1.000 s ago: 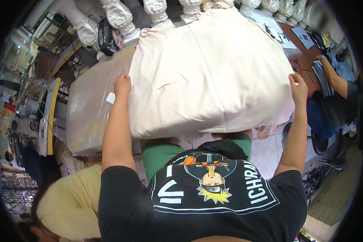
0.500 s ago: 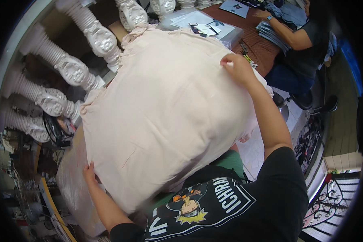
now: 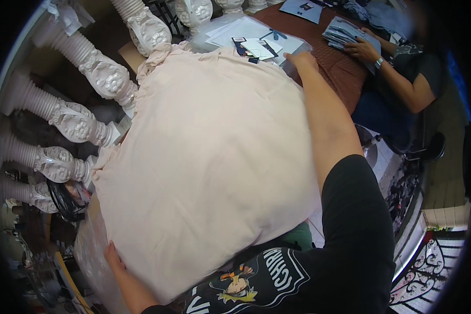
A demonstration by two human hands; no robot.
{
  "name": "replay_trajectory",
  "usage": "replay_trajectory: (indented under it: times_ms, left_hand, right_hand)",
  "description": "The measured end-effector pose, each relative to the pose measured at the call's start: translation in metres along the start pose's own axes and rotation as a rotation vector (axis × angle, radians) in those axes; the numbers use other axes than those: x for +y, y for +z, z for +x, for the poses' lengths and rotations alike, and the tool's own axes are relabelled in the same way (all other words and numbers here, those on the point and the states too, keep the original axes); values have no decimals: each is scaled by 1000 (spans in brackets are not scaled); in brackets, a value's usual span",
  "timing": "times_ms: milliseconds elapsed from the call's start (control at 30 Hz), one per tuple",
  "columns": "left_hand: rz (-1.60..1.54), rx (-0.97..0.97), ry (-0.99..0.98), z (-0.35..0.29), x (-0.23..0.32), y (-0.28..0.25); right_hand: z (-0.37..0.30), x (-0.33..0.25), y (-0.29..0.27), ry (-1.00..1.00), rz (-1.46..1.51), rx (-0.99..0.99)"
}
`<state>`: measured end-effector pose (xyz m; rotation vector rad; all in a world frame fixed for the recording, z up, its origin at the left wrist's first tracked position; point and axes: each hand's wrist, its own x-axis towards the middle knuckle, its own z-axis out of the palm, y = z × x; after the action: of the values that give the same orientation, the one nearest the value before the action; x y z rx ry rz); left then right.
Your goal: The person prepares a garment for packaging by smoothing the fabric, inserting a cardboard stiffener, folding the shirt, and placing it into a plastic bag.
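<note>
The left hand (image 3: 111,256) has its grip closed on the near lower edge of a large pale pink cloth (image 3: 209,162), which is spread wide in front of the person. The right hand (image 3: 300,58) holds the far upper edge. Behind it stand white carved balusters (image 3: 102,76). Farther away, a brown table (image 3: 345,68) carries papers (image 3: 246,34), and another person's hand (image 3: 362,49) rests on a stack.

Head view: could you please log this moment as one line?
left hand: grips pink cloth edge | right hand: grips far edge | cloth: spread wide
</note>
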<state>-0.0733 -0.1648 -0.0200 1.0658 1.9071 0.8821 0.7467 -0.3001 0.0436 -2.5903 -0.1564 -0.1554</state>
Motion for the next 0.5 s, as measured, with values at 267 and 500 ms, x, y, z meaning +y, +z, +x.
replay_trajectory:
  times_ms: [267, 500]
  left_hand:
    - [-17, -14, -122, 0, 9, 3]
    - [-23, -68, -97, 11, 4, -4]
  right_hand:
    - [55, 19, 8, -57, 209, -411]
    - [67, 37, 3, 206, 555, -246]
